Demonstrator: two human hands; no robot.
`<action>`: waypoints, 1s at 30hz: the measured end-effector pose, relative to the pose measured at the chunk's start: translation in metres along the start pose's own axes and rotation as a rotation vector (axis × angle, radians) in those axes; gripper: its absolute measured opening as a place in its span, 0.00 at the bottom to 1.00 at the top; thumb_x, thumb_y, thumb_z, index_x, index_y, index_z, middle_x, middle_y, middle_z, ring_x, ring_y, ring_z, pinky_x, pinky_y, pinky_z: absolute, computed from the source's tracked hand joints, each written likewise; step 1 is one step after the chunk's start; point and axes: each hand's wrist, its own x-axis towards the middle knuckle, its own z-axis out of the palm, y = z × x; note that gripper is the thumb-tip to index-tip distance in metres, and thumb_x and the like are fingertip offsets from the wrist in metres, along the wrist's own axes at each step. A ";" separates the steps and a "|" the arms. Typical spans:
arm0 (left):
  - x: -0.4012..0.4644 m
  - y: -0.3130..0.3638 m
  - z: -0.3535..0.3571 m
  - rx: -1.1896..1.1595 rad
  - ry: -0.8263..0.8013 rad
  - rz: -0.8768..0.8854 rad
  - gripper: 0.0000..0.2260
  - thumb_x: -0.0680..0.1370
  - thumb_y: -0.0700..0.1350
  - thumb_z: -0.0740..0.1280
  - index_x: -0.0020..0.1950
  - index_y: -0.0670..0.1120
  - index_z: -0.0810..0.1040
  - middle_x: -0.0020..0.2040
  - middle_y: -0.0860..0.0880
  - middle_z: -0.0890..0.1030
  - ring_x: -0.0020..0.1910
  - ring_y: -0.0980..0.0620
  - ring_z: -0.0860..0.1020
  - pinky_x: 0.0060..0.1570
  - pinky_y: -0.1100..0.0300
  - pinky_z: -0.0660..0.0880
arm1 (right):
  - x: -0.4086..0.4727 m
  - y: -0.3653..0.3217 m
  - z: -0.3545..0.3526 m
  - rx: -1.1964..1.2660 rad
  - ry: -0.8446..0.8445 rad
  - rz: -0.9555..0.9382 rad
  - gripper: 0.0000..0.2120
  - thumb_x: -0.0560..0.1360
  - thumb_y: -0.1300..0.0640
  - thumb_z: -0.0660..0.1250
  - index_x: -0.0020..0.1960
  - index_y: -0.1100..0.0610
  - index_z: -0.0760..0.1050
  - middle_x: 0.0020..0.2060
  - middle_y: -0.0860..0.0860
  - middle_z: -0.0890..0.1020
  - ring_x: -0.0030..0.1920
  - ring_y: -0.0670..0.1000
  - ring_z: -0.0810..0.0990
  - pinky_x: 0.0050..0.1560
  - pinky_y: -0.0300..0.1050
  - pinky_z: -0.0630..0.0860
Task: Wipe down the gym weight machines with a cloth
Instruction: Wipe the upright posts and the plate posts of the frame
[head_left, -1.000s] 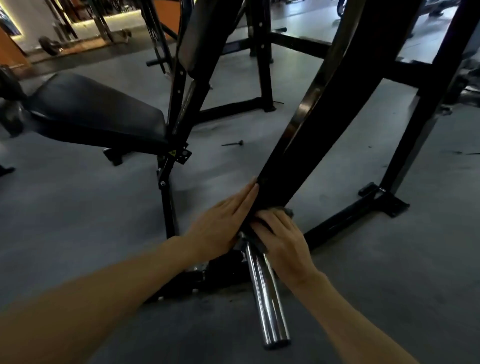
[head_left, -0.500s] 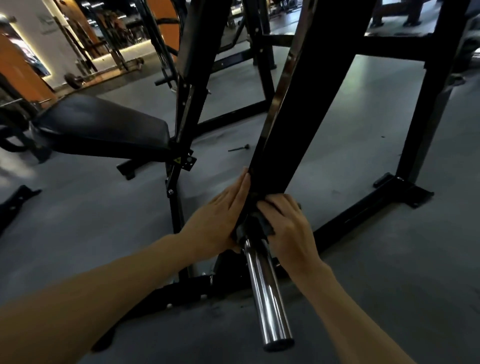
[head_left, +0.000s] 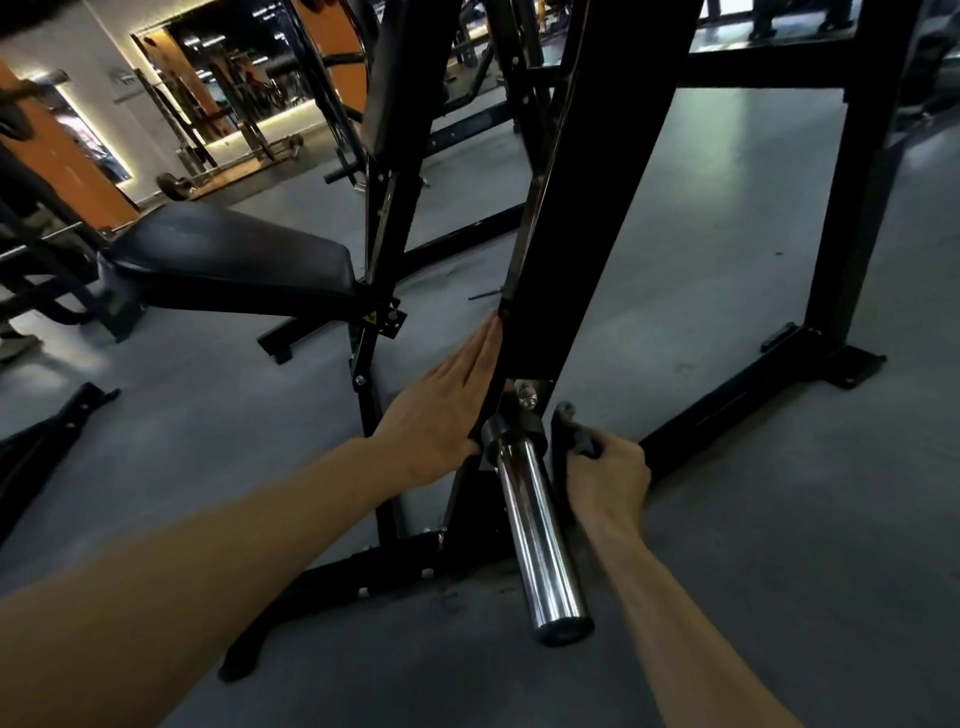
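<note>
A black weight machine arm (head_left: 571, 234) slants down through the middle of the head view and ends in a chrome weight peg (head_left: 540, 535). My left hand (head_left: 441, 410) lies flat with straight fingers against the arm's left side, just above the peg. My right hand (head_left: 608, 478) is to the right of the peg, off the metal, and grips a dark bunched cloth (head_left: 569, 434) that sticks up from my fist.
A black padded seat (head_left: 228, 265) juts out at the left on the machine's upright frame (head_left: 384, 208). A black base rail with a foot (head_left: 753, 384) runs across the grey floor at the right. More racks and a barbell stand at the back left.
My right hand has come off the base of the arm and moved right and down with the cloth, uncovering the peg's collar and bolt. My left hand has stayed flat on the arm.
</note>
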 end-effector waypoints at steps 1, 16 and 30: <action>0.000 0.001 0.000 -0.013 0.007 -0.005 0.63 0.71 0.46 0.79 0.78 0.49 0.25 0.80 0.55 0.29 0.81 0.57 0.45 0.70 0.68 0.61 | -0.006 -0.004 0.002 0.031 -0.046 0.031 0.10 0.76 0.65 0.65 0.45 0.60 0.85 0.32 0.53 0.82 0.36 0.52 0.80 0.38 0.42 0.71; -0.002 0.012 -0.003 -0.066 -0.044 -0.057 0.52 0.74 0.30 0.67 0.78 0.47 0.26 0.80 0.52 0.29 0.74 0.49 0.67 0.40 0.79 0.66 | -0.036 -0.056 0.028 -1.080 -0.252 -0.494 0.17 0.63 0.58 0.82 0.47 0.68 0.84 0.40 0.64 0.85 0.41 0.61 0.84 0.43 0.49 0.82; -0.004 0.006 -0.011 -0.007 -0.145 -0.014 0.52 0.74 0.29 0.65 0.79 0.49 0.26 0.79 0.54 0.27 0.75 0.49 0.64 0.40 0.74 0.68 | -0.049 -0.069 -0.005 -0.399 -0.336 -0.470 0.10 0.77 0.63 0.65 0.53 0.56 0.83 0.46 0.52 0.85 0.46 0.54 0.83 0.49 0.44 0.79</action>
